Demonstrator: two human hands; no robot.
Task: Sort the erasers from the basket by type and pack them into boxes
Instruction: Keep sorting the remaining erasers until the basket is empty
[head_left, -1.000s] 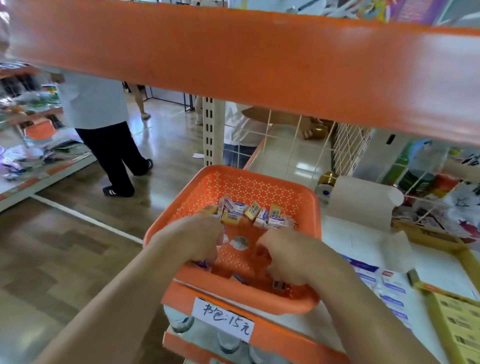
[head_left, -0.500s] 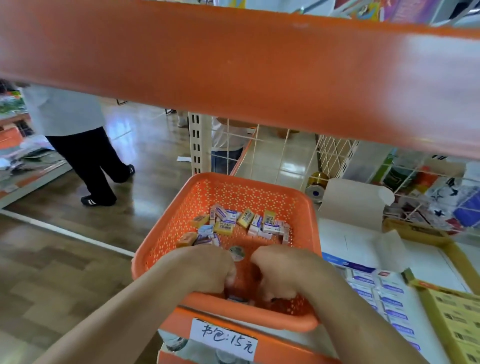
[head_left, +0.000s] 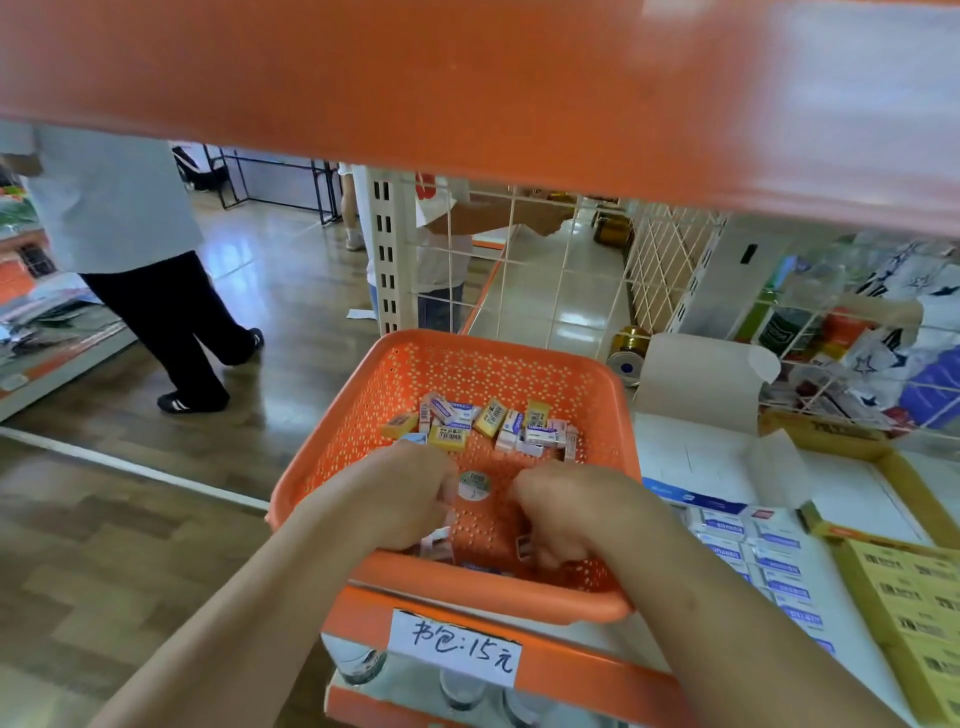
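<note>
Reaching down into the near end of the orange perforated basket, the left hand and right hand sit side by side at lower centre, knuckles up and fingers curled under. The backs of the hands hide the palms, so I cannot tell whether either grips anything. A pale packet edge shows beneath the left hand and a small dark-and-white piece under the right, both too blurred to name. Between the hands a round sticker lies on the basket floor. The loose erasers, in yellow and blue-and-white sleeves, lie jumbled at the basket's far end. To the right an open white box holds packed rows of erasers, partly covered by the right forearm. A yellow box is cut off at the lower right edge. A handwritten price label sits on the shelf edge below the basket. A blurred orange shelf beam fills the top of the frame.
</note>
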